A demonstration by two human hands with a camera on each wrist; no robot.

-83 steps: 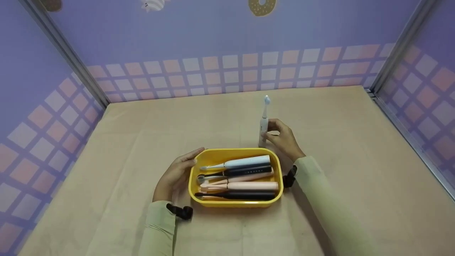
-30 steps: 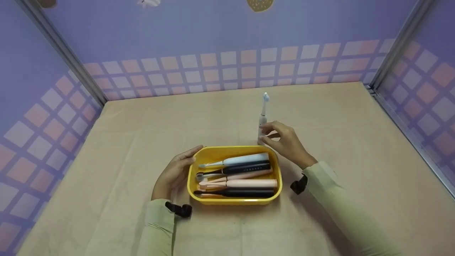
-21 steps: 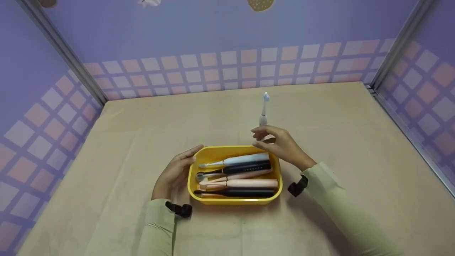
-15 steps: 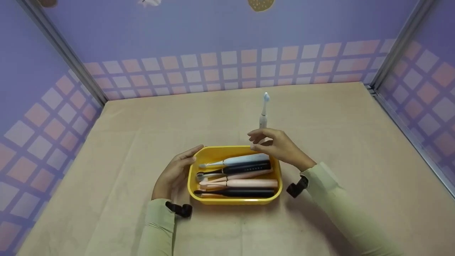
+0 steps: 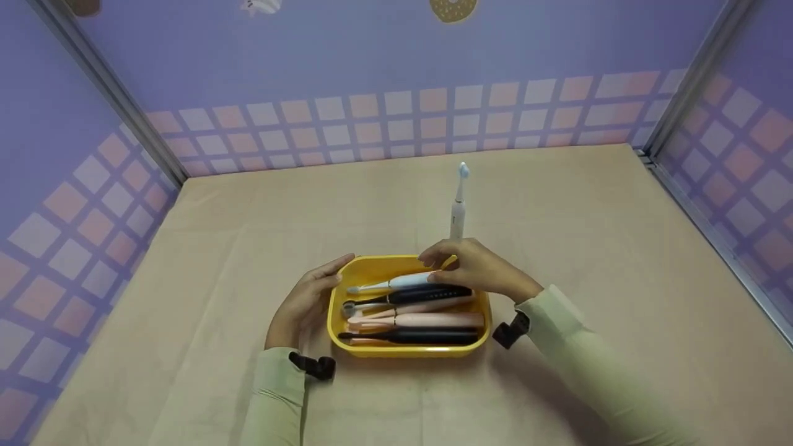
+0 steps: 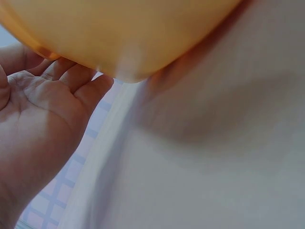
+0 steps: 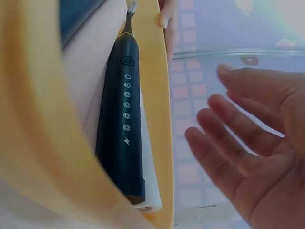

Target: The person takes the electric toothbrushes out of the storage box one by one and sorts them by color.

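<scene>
Yellow tub (image 5: 409, 351), two black toothbrushes (image 5: 430, 293), one upright toothbrush (image 5: 457, 217)

L grip (image 6: 47, 109) touching yel. tub (image 6: 143, 33); blurry shadow (image 6: 200, 129) on pale cloth (image 6: 205, 186).

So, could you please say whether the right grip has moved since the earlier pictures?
Yes, down the head view: against the tray, the right grip went from beyond its far rim to overlapping its far right corner.
</scene>
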